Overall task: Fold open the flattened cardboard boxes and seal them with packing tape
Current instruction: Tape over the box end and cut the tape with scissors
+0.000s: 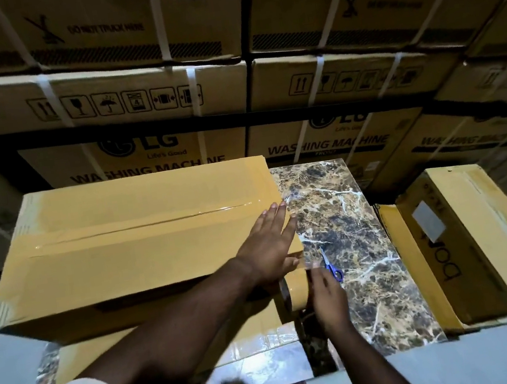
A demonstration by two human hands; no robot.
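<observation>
Our left hand (266, 249) lies spread flat on the box (140, 239), at its right end. Just below that corner, our right hand (327, 296) grips the tape roll (291, 295); we should pull the strip taut before pressing it down.

We see a marble-patterned tabletop (347, 226), brown with white veins, standing on a grey floor (2, 357). On its left half lies a flat cardboard sheet (170, 347) with a glossy tape strip along its near edge; an assembled cardboard box (127, 241), its top seam taped, rests upon that sheet. Just right of the box, blue-handled scissors (332, 266) lie directly on the bare marble. To the right of the table we note further cardboard boxes (460, 245); whether they touch it we cannot tell.
</observation>
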